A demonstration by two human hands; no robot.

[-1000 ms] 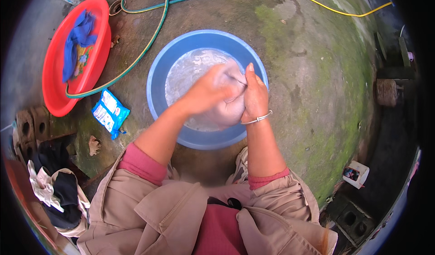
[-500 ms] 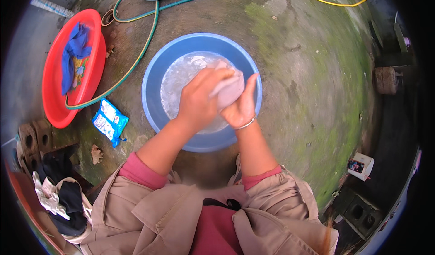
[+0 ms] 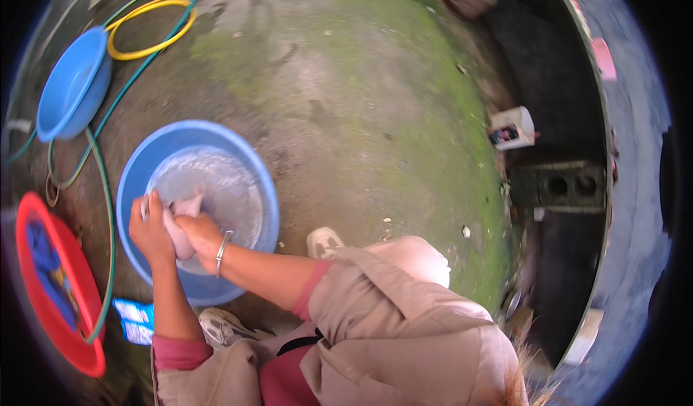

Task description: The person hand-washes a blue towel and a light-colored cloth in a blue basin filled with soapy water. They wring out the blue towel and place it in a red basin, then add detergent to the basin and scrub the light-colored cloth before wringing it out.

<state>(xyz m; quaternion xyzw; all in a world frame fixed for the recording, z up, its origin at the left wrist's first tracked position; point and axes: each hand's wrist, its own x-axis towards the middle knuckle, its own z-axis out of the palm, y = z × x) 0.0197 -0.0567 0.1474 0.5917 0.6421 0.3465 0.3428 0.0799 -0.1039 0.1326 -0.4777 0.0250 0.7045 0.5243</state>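
Note:
A wet, pale pink cloth [image 3: 177,234] is bunched between my two hands over the large blue basin [image 3: 268,182]. Cloudy, sudsy water [image 3: 229,189] fills the bottom of this basin. My left hand [image 3: 149,231] grips the cloth from the left, fingers bent around it. Close against it, my right hand [image 3: 201,237] is closed on the cloth, with a silver bangle [image 3: 222,253] at the wrist. One end of the cloth sticks up past my right hand. The palms and part of the cloth are hidden.
A red tub [image 3: 86,298] with blue fabric [image 3: 45,265] stands at the left, near a blue-and-white packet [image 3: 134,321]. Farther off are a smaller blue basin [image 3: 74,85], a green hose [image 3: 108,211] and a yellow hose [image 3: 148,51]. Mossy concrete ground [image 3: 375,146] stretches right toward a hollow block [image 3: 567,186].
My view has swung to the right, so the basin and tubs now appear farther left. Both hands stay on the cloth; my right hand, earlier spread out beside it, has closed around it.

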